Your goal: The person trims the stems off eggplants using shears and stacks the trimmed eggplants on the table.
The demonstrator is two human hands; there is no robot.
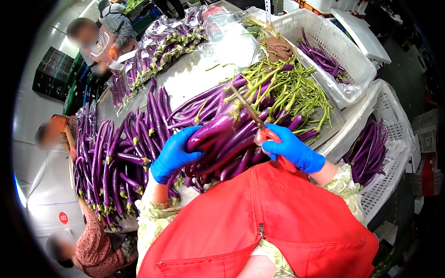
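My left hand (178,153), in a blue glove, is closed around a long purple eggplant (211,129) over the pile; whether it grips more than one I cannot tell. In my right hand (294,148), also blue-gloved, is a pair of red-handled scissors (251,111). Their blades point up and left, across the stem end of the held eggplant. Loose eggplants (232,155) lie beneath both hands. Cut green stems (308,95) are heaped beyond my right hand. More eggplants (109,153) are laid in rows to my left.
Bagged eggplants (171,37) line the far side of the metal table (181,69). White crates (361,74) holding eggplants stand at the right. A brown cloth (278,48) lies by the stems. Several people work along the left, one in a striped sleeve (125,34).
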